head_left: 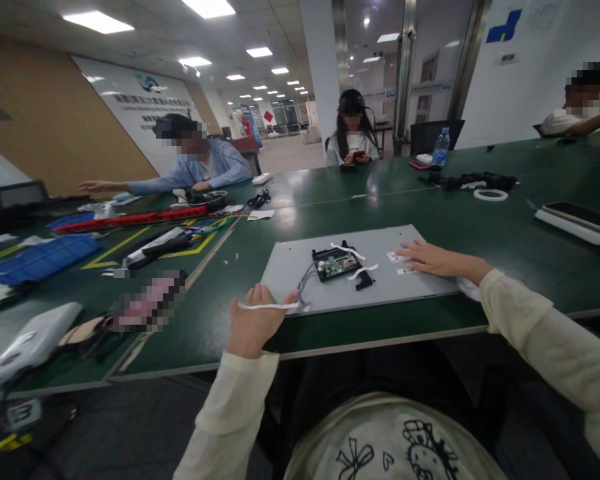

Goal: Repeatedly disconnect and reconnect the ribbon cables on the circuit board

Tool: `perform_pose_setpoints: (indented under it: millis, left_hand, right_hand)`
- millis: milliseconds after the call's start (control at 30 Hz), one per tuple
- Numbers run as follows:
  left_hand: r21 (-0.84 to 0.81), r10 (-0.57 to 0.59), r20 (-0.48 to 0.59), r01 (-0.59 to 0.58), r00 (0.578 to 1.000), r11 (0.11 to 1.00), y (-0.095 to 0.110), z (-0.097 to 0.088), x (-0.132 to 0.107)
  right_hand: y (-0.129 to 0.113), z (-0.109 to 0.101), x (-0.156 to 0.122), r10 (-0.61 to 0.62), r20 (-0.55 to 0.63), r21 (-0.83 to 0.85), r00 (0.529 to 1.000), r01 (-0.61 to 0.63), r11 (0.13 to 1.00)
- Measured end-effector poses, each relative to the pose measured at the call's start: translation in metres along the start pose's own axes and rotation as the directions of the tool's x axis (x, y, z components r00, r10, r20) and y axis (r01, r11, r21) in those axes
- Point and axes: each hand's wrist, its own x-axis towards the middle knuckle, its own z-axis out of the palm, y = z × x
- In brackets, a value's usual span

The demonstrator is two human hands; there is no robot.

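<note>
A flat grey panel (325, 297) lies on the green table in front of me. Fixed on it is a black frame with a green circuit board (333, 267), crossed by white tape pieces, and a grey cable (305, 279) runs from it towards the near left edge. My left hand (254, 320) is at the panel's near left corner, fingers curled, with a thin white strip (267, 307) across the hand and at the thumb. My right hand (437, 259) rests open and flat on the panel's right side, beside small white labels (396, 256).
Left of the panel are a pixelated phone-like object (150, 300), a white device (30, 343) and a blue tray (45, 260). Further right lie a tape roll (490, 195), black cables and a phone (585, 220). A bottle (441, 148) stands at the back; other people sit around the table.
</note>
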Motion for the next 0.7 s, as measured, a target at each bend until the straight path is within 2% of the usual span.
perform_pose_setpoints:
  millis: [200, 467, 567, 700]
  left_hand:
    - [-0.003, 0.009, -0.118, -0.009, 0.993, 1.0, -0.004, -0.002, -0.017]
    - [-0.068, 0.018, -0.098, -0.024, 0.995, 0.997, -0.003, -0.014, -0.017]
    - [-0.106, 0.068, -0.124, -0.081, 0.99, 0.991, -0.001, -0.017, -0.018]
    - [-0.205, 0.224, -0.103, -0.241, 0.969, 0.949, -0.008, -0.012, -0.027]
  right_hand:
    - [-0.01, -0.003, 0.005, 0.021, 0.02, -0.003, 1.0, -0.021, 1.0]
    - [-0.017, -0.007, 0.004, 0.045, -0.03, -0.028, 0.999, -0.046, 0.999]
    - [-0.032, -0.016, 0.008, 0.039, -0.052, -0.018, 0.998, -0.04, 0.999]
    - [-0.073, -0.027, 0.029, -0.136, -0.113, 0.045, 0.984, 0.142, 0.989]
